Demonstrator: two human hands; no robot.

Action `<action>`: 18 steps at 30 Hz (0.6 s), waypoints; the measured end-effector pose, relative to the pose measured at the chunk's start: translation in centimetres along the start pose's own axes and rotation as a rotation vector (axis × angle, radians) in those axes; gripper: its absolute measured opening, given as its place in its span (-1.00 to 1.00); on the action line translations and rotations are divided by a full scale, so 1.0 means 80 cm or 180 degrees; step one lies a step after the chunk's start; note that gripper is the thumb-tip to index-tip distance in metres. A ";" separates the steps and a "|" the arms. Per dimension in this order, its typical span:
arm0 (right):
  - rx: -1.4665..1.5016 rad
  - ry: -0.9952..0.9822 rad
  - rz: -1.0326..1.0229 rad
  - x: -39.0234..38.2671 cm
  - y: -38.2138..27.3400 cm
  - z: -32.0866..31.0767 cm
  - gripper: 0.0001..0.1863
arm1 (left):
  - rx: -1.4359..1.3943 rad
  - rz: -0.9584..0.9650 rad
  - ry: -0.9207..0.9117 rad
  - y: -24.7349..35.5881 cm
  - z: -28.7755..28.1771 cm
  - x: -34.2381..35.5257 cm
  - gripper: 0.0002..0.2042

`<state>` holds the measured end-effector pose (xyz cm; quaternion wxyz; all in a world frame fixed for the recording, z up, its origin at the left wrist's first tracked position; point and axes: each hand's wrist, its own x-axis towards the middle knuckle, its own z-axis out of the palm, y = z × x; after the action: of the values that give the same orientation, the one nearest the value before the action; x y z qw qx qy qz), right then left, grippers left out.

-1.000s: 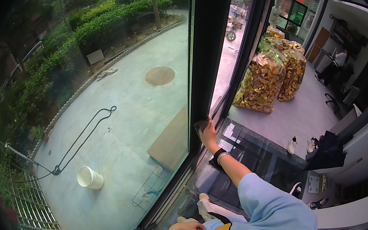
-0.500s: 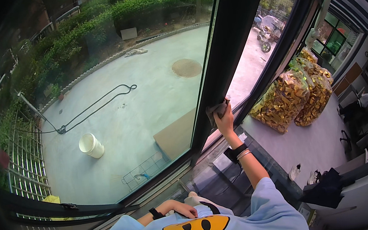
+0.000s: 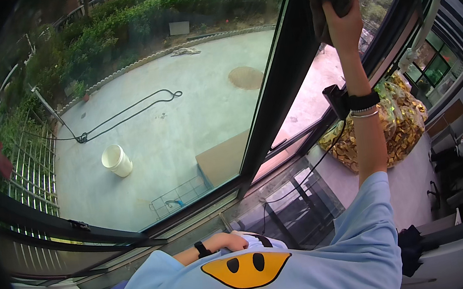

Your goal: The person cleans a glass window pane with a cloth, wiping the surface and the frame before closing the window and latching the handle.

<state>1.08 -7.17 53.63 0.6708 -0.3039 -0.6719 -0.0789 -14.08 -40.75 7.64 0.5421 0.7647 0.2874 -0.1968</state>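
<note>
- Right hand [image 3: 343,18] now stretched high overhead, closed around a dark cloth [image 3: 326,0] and pressing it against the upper part of the black window post [image 3: 283,74].
- A second ago, the same hand down near the foot of that post; half a second ago, about midway up; now close to the top of the frame. A steady climb along the post, cloth in contact throughout.
- Judged from that travel: lower and middle stretches of the post already wiped, only the top end left within reach; arm close to full extension.
- Black band and thin bangle on the right wrist [image 3: 364,102]; a small black box just beside it, with a thin cable hanging down toward the sill.
- Left hand [image 3: 233,241] low at the chest, loosely curled, holding nothing that can be made out, resting near the sill; black band on its wrist. No real shift in that hand across the three moments.
- Head tilted further up than before, so more of the yard in view through the pane: white bucket [image 3: 116,160], dark hose [image 3: 123,112] looped on the concrete, hedges beyond.
- To the right, outside on a ledge, bulging bags of yellowish stuff [image 3: 399,124], well apart from the cloth.
</note>
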 end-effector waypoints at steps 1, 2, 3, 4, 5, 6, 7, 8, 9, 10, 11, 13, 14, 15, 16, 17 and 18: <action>-0.0115 0.0009 0.0010 0.020 -0.001 -0.001 -0.41 | -0.0021 0.0045 0.0062 0.000 0.002 0.001 -0.56; -0.0202 0.0026 -0.0082 0.041 -0.002 -0.001 -0.40 | -0.0035 0.0087 0.0125 -0.001 0.003 0.001 -0.55; -0.0276 0.0078 -0.0172 0.068 -0.005 -0.002 -0.39 | -0.0035 0.0121 0.0186 -0.004 0.003 0.001 -0.55; -0.0338 0.0127 -0.0283 0.087 -0.009 -0.003 -0.37 | -0.0085 0.0158 0.0212 -0.006 0.003 0.001 -0.54; -0.0198 0.0115 -0.0167 0.104 -0.015 -0.001 -0.45 | -0.0131 0.0192 0.0231 -0.006 0.004 0.002 -0.53; -0.0062 0.0103 -0.0051 0.126 -0.025 -0.001 -0.51 | -0.0159 0.0235 0.0255 -0.007 0.006 0.002 -0.53; -0.0088 0.0231 -0.0172 0.146 -0.035 -0.002 -0.52 | -0.0198 0.0246 0.0363 -0.008 0.007 0.002 -0.51; -0.0126 0.0360 -0.0300 0.164 -0.046 -0.001 -0.52 | -0.0232 0.0223 0.0394 -0.008 0.009 0.002 -0.52; -0.0173 0.0325 -0.0252 0.181 -0.057 -0.004 -0.51 | -0.0245 0.0216 0.0429 -0.008 0.009 0.003 -0.53; -0.0223 0.0284 -0.0208 0.195 -0.070 -0.006 -0.50 | -0.0238 0.0231 0.0465 -0.008 0.010 0.005 -0.53; -0.0272 0.0241 -0.0167 0.204 -0.080 -0.008 -0.49 | -0.0270 0.0216 0.0417 -0.008 0.010 0.007 -0.53; -0.0660 0.0393 0.0085 0.213 -0.097 -0.006 -0.46 | -0.0261 0.0233 0.0333 -0.009 0.008 0.011 -0.53; -0.0860 0.0469 0.0214 0.213 -0.104 -0.003 -0.45 | -0.0251 0.0256 0.0268 -0.009 0.007 0.014 -0.53; -0.0885 0.0458 0.0322 0.208 -0.107 -0.002 -0.43 | -0.0223 0.0281 0.0202 -0.010 0.007 0.016 -0.53; -0.1014 0.0474 0.0420 0.202 -0.109 0.000 -0.43 | -0.0198 0.0307 0.0133 -0.011 0.007 0.020 -0.53; -0.1140 0.0491 0.0518 0.197 -0.111 0.002 -0.43 | -0.0203 0.0280 0.0060 -0.011 0.008 0.022 -0.54; -0.1260 0.0512 0.0618 0.191 -0.112 0.003 -0.43 | -0.0213 0.0316 0.0067 -0.013 0.008 0.025 -0.53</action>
<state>-2.47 -9.60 70.83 0.6539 -0.4855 -0.5553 -0.1682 -13.25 -40.65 5.47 0.5734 0.7615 0.2612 -0.1519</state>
